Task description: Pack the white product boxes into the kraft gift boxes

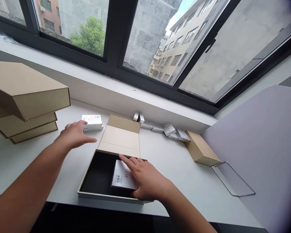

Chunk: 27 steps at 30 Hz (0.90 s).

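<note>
A beige gift box with a black inside (99,174) lies near the table's front edge, its flap lid (121,139) folded back towards the window. Inside its right part sits a white tea box (120,176) with dark and red lettering. My right hand (149,178) is closed around the right side of that tea box, thumb at the front and fingers at the back, covering part of it. To the left, my left hand (71,136) is open, thumb and fingers apart, beside two stacked white tea boxes (93,120). Its fingertips overlap them in view; contact is unclear.
Large beige boxes (42,100) are piled at the left, the top one jutting out. Several white tea boxes (169,129) line the wall under the window. Another beige box (203,150) and a metal wire frame (243,195) are at the right by a pale panel (264,139).
</note>
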{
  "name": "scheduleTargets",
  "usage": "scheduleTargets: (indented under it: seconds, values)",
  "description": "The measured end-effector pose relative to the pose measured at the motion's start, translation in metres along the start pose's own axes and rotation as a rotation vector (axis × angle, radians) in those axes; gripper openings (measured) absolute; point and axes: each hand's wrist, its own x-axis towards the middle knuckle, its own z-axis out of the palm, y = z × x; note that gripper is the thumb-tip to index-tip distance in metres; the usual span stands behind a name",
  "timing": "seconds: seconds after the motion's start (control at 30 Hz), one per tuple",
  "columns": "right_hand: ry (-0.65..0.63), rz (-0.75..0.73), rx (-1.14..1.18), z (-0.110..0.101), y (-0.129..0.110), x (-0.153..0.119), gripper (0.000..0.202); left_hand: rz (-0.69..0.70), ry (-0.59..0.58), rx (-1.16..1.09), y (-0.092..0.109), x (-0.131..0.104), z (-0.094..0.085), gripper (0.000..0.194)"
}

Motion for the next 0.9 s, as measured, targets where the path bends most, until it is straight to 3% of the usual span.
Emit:
scheduleTargets:
  seconds: [0.13,0.23,0.37,0.47,0.6,0.67,0.73,0.8,0.9]
  values:
    - [0.02,-0.105,0.259,-0.001,0.012,-0.008,0.091,-0.024,0.101,0.276,0.029,0.051,0.022,0.11]
    - [0.173,-0.259,0.322,0.013,0.009,0.002,0.063,0.057,0.028,0.361,0.032,0.087,0.025,0.109]
    - [0.341,-0.265,0.259,0.037,0.001,0.024,0.068,0.104,-0.079,0.343,0.026,0.119,0.026,0.1]
    - [0.327,-0.232,0.163,0.045,-0.001,0.033,0.076,0.101,-0.091,0.339,0.028,0.125,0.024,0.081]
    - [0.309,-0.219,0.111,0.045,0.004,0.032,0.074,0.051,-0.199,0.307,0.049,0.1,-0.002,0.062]
    - [0.319,-0.245,0.131,0.045,0.007,0.031,0.068,0.095,-0.14,0.285,0.062,0.073,-0.022,0.063]
    - [0.291,-0.248,0.115,0.044,0.01,0.03,0.065,0.194,-0.072,0.24,0.074,0.038,-0.04,0.071]
    - [0.256,-0.219,0.086,0.042,0.013,0.03,0.063,0.345,-0.115,0.188,0.081,0.001,-0.048,0.078]
    - [0.283,-0.222,0.182,0.034,0.021,0.026,0.056,0.587,-0.273,0.169,0.087,-0.048,-0.035,0.081]
